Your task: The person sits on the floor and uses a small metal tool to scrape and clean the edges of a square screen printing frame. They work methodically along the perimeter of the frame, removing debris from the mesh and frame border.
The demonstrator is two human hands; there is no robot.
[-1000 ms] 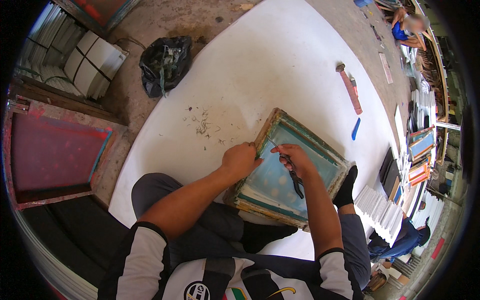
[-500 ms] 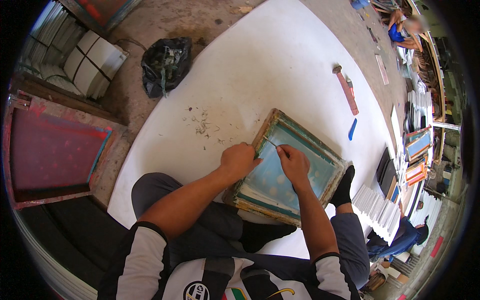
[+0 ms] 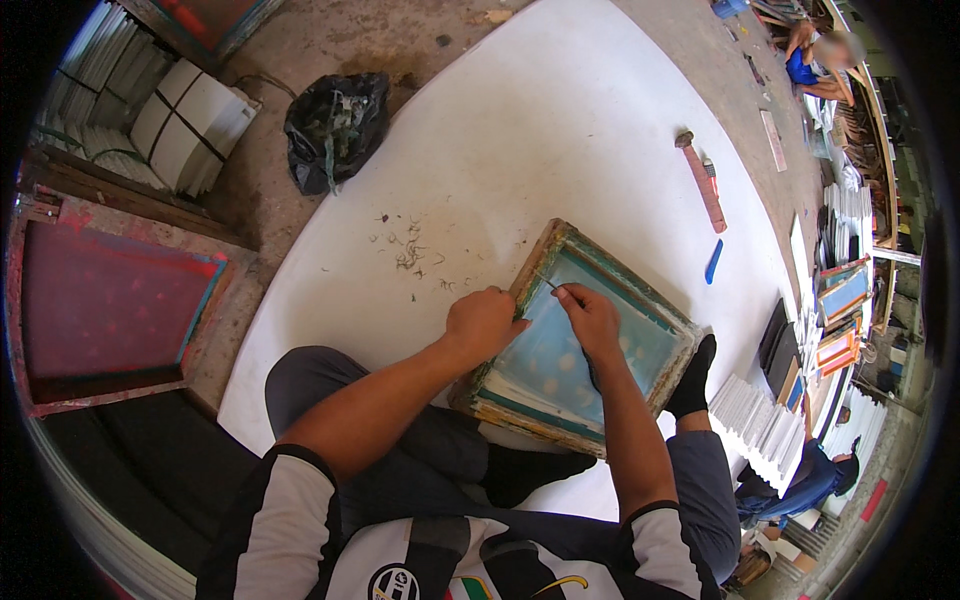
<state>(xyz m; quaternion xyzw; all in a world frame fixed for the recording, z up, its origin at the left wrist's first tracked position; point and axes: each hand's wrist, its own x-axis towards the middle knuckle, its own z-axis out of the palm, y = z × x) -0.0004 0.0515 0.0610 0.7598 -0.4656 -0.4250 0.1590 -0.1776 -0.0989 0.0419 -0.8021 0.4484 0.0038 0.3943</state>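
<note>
- Head view: a rectangular wooden frame [image 3: 628,279] with worn, paint-stained bars lies tilted in front of my crossed legs, on a large white sheet [image 3: 560,120].
- Stretched inside it is a pale blue, spotted mesh [image 3: 538,368], bordered by teal strips.
- My left hand [image 3: 482,322] is at the frame's left bar, its fingers closed over the wood, the thumb pointing in over the mesh.
- My right hand [image 3: 590,318] is above the mesh, its fingers pinched around a dark, thin-tipped metal hand tool [image 3: 551,286]; most of the tool is hidden by my hand and forearm.
- The tip points at the frame's upper left bar; whether it touches I cannot tell.
- Thin, dark, curled scraps [image 3: 410,252] lie scattered on the sheet, left of the frame.
- Beyond the frame, to the right, lie a hammer with a reddish-brown handle [image 3: 702,185] and a slim blue object [image 3: 713,261], near each other.
- My black-socked foot [image 3: 693,378] is just beside the frame's right corner.
</note>
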